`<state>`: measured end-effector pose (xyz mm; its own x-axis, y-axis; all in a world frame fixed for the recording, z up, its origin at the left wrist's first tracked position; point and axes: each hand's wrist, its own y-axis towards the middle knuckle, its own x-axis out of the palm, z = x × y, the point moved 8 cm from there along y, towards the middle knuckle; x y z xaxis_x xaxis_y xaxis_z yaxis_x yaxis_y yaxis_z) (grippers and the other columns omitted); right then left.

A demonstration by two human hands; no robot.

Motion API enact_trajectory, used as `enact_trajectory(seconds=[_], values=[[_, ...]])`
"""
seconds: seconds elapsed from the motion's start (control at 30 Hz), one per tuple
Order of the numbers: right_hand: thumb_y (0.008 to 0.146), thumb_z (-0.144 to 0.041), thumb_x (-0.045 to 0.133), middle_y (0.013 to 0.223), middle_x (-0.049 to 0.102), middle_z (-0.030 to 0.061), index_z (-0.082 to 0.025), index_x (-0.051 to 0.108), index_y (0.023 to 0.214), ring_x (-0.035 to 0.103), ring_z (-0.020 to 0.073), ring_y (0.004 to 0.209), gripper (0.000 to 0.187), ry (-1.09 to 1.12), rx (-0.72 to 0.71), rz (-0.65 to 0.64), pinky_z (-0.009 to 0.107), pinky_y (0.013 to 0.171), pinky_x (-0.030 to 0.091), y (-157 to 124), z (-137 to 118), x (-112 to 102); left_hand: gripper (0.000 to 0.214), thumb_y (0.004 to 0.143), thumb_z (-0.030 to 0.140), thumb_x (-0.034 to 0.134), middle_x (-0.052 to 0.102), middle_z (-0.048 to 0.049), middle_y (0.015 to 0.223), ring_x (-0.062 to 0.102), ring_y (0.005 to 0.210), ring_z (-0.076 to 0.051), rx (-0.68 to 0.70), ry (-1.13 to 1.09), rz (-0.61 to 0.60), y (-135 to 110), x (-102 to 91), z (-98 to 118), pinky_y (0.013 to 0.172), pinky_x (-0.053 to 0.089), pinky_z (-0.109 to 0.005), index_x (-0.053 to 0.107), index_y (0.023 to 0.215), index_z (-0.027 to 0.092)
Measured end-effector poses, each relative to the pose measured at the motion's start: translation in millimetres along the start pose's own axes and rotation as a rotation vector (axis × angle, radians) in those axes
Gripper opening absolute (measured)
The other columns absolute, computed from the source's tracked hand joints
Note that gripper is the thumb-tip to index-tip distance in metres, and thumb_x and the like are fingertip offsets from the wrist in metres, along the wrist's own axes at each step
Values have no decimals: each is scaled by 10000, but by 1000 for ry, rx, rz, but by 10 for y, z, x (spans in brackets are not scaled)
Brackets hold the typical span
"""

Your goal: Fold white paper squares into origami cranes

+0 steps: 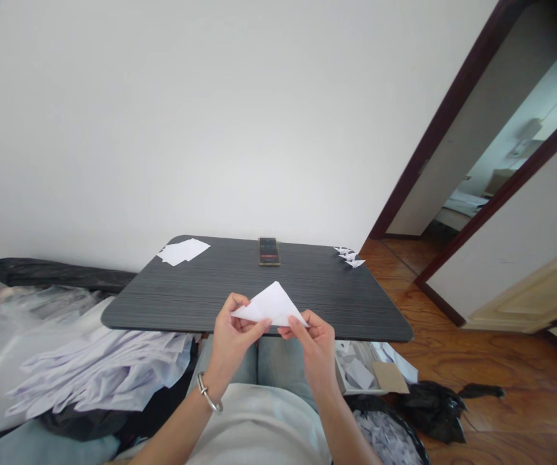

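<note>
A sheet of white paper (273, 302), folded into a triangle with its point upward, is held above the near edge of the dark table (201, 284). My left hand (237, 329) pinches its left side between thumb and fingers. At the right corner, my right hand (310, 332) grips the paper the same way, thumb on the near face. The fingers behind the paper are partly hidden. Small folded paper pieces (350, 256) stand in a row at the table's far right. Flat white sheets (184, 250) lie overlapped at the far left.
A phone (269, 252) lies near the table's back edge, against the white wall. White cloth-like layers (108, 368) are heaped at the left. Below the table on the right are a box with papers (355, 374), a bag of paper pieces (384, 436) and a black plastic bag (433, 410).
</note>
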<state>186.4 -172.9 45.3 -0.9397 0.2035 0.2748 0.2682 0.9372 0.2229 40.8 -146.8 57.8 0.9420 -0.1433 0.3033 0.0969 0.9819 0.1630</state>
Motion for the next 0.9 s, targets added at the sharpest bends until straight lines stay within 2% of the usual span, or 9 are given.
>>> enact_trajectory(seconds=[0.17, 0.43, 0.7, 0.9], values=[[717, -296, 639, 531, 665, 22, -147, 605, 580, 598, 128, 472, 206, 6, 6, 13, 214, 487, 469, 2, 8, -2, 412, 594, 148, 709, 483, 92, 603, 536, 505, -53, 11, 8, 6, 7, -7, -13, 495, 449, -142, 345, 782, 192], [717, -309, 637, 517, 663, 15, -148, 592, 562, 597, 121, 452, 228, -17, 35, 20, 201, 483, 472, 5, 16, -6, 365, 624, 182, 691, 518, 81, 641, 541, 526, -62, 0, -19, 27, 0, 0, -5, 547, 512, -206, 367, 792, 189], [714, -323, 638, 508, 653, 16, -148, 600, 573, 594, 126, 456, 228, -19, 34, 17, 210, 482, 476, 10, 13, -10, 422, 586, 132, 712, 505, 95, 607, 523, 502, -42, -12, -15, -13, 3, 22, -16, 493, 424, -117, 349, 793, 197], [713, -315, 639, 512, 657, 19, -146, 604, 572, 597, 125, 459, 223, -16, 28, 25, 206, 479, 474, 0, 1, -2, 422, 586, 148, 712, 509, 96, 591, 520, 485, -45, -6, 9, 24, -7, 9, -9, 483, 437, -126, 345, 788, 199]])
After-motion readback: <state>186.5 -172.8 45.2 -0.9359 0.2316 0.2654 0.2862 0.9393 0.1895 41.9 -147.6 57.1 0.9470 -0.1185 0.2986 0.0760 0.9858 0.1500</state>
